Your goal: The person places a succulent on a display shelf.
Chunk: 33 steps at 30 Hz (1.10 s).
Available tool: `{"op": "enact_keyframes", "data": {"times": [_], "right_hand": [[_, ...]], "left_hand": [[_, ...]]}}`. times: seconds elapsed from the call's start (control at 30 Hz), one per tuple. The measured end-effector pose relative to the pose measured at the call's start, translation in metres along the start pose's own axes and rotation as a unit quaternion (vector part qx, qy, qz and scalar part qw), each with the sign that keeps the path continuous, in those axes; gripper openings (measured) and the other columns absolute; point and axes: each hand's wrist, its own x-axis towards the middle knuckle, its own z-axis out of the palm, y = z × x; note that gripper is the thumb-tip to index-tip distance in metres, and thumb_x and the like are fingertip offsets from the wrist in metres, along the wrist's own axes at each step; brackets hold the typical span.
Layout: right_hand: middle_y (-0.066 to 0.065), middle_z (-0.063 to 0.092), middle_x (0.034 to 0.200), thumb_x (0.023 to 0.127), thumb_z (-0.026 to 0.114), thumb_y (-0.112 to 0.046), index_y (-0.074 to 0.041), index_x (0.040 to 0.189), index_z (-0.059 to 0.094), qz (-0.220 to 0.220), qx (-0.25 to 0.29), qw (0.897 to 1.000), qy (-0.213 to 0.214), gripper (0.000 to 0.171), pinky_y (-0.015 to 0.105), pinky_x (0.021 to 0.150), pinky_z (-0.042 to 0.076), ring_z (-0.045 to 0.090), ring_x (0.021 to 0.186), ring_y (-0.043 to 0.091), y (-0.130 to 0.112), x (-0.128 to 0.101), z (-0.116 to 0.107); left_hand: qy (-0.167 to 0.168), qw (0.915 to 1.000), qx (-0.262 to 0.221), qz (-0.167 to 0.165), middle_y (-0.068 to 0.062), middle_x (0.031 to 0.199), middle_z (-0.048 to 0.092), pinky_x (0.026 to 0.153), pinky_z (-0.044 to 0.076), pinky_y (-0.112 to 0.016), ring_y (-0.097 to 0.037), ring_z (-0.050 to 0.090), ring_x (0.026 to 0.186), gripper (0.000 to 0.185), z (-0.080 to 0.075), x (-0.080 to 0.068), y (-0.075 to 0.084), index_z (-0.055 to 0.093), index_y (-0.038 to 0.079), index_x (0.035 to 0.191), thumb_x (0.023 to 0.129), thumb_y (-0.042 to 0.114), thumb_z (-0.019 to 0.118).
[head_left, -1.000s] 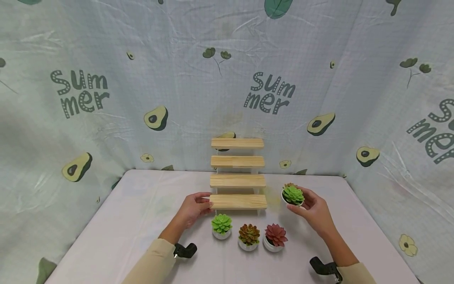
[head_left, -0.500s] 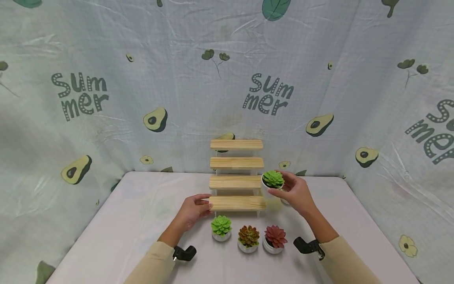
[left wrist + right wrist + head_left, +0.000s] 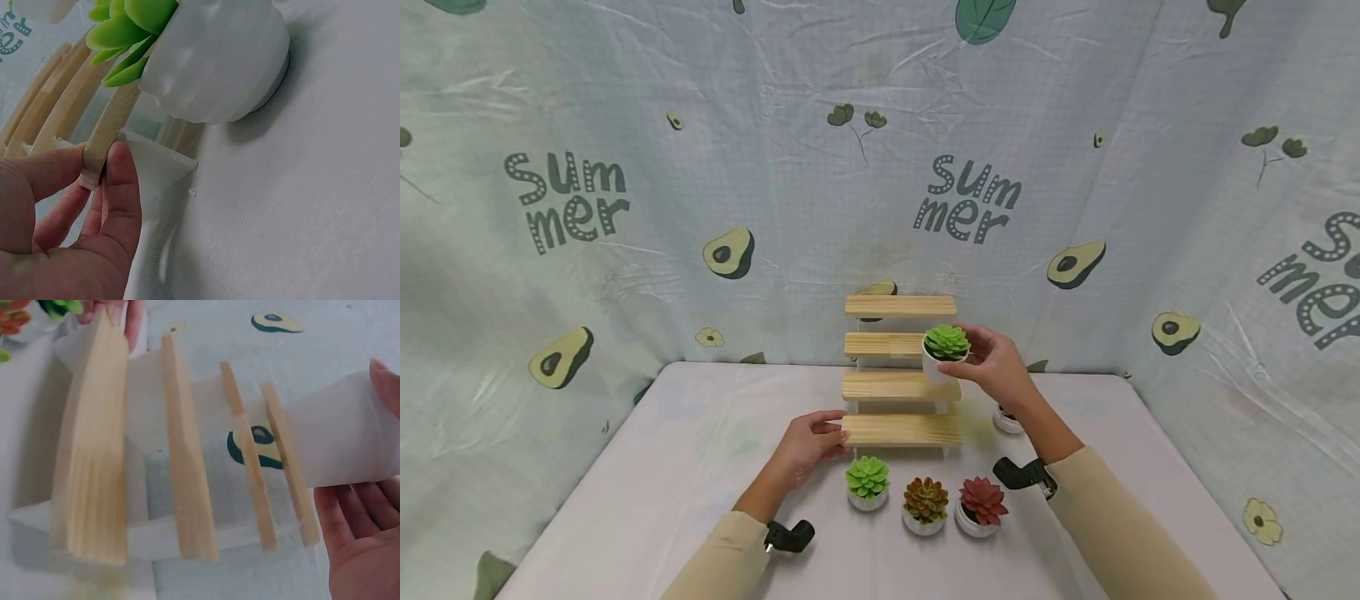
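Left hand (image 3: 808, 442) pinches the lowest step (image 3: 902, 430) of the wooden stand (image 3: 883, 344); right hand (image 3: 996, 367) grips a green potted succulent (image 3: 946, 343) near its upper right, unreleased; four other pots (image 3: 925, 504) stand on the table (image 3: 662, 483), unshelved

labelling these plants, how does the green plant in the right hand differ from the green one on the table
The held green plant is above the table in the right hand, while the tabletop green plant stands on it. The held plant's pot looks smooth; the tabletop plant's pot is ridged. Both have green leaves and white pots.
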Motion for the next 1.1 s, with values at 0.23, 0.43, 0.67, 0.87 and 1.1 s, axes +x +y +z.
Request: {"op": "enact_keyframes", "data": {"times": [0.23,0.43,0.67,0.87,1.1], "right_hand": [[0.013,0.064,0.135,0.083,0.087,-0.023,-0.011,0.141,0.059,-0.006,0.001,1.000,-0.008,0.065,0.019,0.086,0.060,0.068,0.111,0.016,-0.014,0.022,0.009],[0.014,0.066,0.132,0.084,0.087,-0.020,-0.010,0.139,0.061,-0.020,0.017,1.000,-0.017,0.062,0.024,0.085,0.062,0.070,0.110,0.019,-0.020,0.041,0.020],[0.012,0.069,0.129,0.083,0.087,-0.023,-0.010,0.138,0.062,-0.018,0.026,0.999,-0.010,0.062,0.026,0.084,0.062,0.071,0.109,0.020,-0.027,0.061,0.031],[0.011,0.070,0.126,0.083,0.088,-0.025,-0.011,0.135,0.065,-0.027,0.017,0.999,-0.003,0.059,0.027,0.084,0.062,0.071,0.106,0.020,-0.031,0.076,0.042],[0.008,0.070,0.127,0.082,0.088,-0.030,-0.014,0.138,0.064,-0.016,0.032,0.999,0.035,0.062,0.026,0.084,0.058,0.068,0.113,0.024,-0.036,0.093,0.053]], "left_hand": [[-0.004,1.0000,-0.002,0.001,-0.015,0.105,0.066,0.079,0.065,-0.035,-0.017,0.070,0.083,0.042,0.000,0.000,0.001,0.060,-0.004,0.137,0.095,-0.005,0.066],[-0.001,1.0000,0.002,-0.003,-0.016,0.106,0.066,0.078,0.065,-0.035,-0.018,0.070,0.084,0.042,-0.001,0.000,0.001,0.061,-0.004,0.136,0.095,-0.005,0.067],[-0.003,1.0000,0.002,-0.002,-0.017,0.107,0.066,0.079,0.065,-0.036,-0.018,0.070,0.084,0.042,0.000,0.001,-0.002,0.061,-0.004,0.136,0.095,-0.005,0.066],[-0.002,1.0000,-0.003,-0.005,-0.017,0.107,0.066,0.078,0.065,-0.035,-0.019,0.070,0.084,0.041,-0.001,0.000,-0.005,0.061,-0.004,0.136,0.095,-0.005,0.067],[0.001,0.9999,-0.012,0.002,-0.015,0.105,0.065,0.078,0.065,-0.035,-0.018,0.070,0.083,0.042,-0.001,0.000,-0.003,0.061,-0.004,0.136,0.095,-0.005,0.067]]}}
